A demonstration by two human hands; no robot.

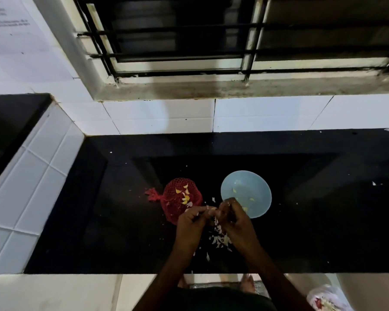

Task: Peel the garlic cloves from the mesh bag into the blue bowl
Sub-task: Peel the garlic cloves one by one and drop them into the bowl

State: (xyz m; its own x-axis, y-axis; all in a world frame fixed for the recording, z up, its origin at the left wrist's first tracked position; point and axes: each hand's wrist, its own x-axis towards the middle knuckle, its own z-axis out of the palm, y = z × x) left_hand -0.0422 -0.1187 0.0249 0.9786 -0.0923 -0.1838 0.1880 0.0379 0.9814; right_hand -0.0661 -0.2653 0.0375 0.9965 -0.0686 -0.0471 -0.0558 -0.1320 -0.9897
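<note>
In the head view, looking down on the glossy black stone tabletop [121, 209], the person's left hand [190, 221] and right hand [234, 218] meet just in front of the bowl. Their fingers [227, 205] are curled in tight, pinching what I take to be a small pale garlic clove [210, 211]. It is mostly hidden, so I cannot say how much skin is on it. The step in hand looks like stripping that skin. To do it well, I'd say one hand should steady the clove by its end. The other hand's nails can then catch the papery edge and pull along the length. Working above the heap of white papery peelings [220, 240] under the wrists would let scraps fall there, not into the bowl. Once bare, the clove has only a short way to go, forward and to the right.

The rounded red plastic mesh bag [177, 198] lies on the tabletop just left of the hands, its bunched end pointing left. A few yellowish cloves show through the net. The round light-blue plastic bowl [254, 187] sits near the bag on its right, apart from it, and the right hand overlaps its near rim. Inside lie a few small yellowish peeled cloves [234, 190], scattered apart. By my reckoning the job is well short of done.
</note>
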